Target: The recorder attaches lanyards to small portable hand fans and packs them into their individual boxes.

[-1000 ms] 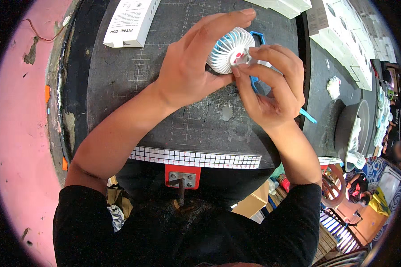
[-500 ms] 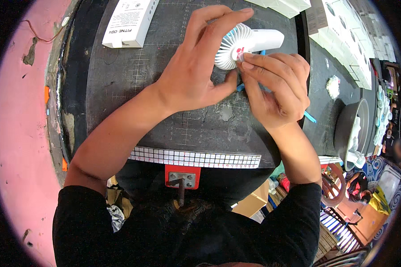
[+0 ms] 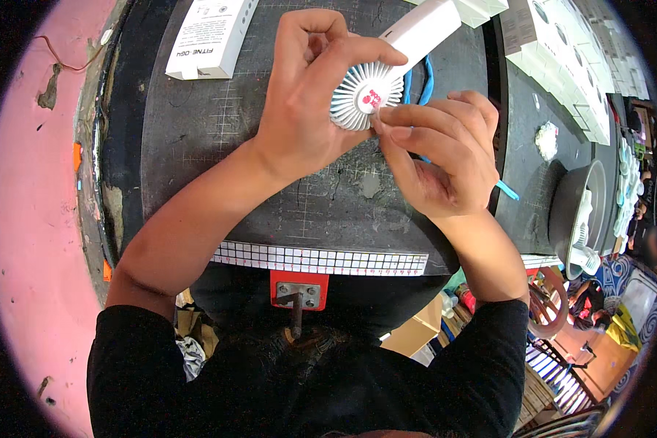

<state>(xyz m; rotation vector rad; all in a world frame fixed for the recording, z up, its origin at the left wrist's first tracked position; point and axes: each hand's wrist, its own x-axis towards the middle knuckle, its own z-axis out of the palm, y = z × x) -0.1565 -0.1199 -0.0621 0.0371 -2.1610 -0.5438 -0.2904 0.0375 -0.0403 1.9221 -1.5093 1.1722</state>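
A small white handheld fan (image 3: pixel 345 98) is held over the dark mat (image 3: pixel 219 175) by my left hand (image 3: pixel 297 106), whose fingers and thumb curl round its ribbed round head. Its white handle (image 3: pixel 425 31) slants up to the far right. A red-printed mark (image 3: pixel 373 98) sits at the centre of the grille. My right hand (image 3: pixel 449 157) has thumb and forefinger pinched together at the lower edge of that centre; what lies between the tips is too small to make out. A blue strap (image 3: pixel 426 79) lies just right of the fan.
A white printed box (image 3: pixel 210 40) lies at the far left of the mat. More white boxes (image 3: pixel 555 66) are stacked at the far right, above a grey bowl (image 3: pixel 562 212) holding white fan parts. A gridded ruler strip (image 3: pixel 321 259) runs along the near edge.
The fan has turned, its handle swinging from pointing right to pointing up and right, and its head has shifted slightly left and nearer. My right fingertips have moved left with it.
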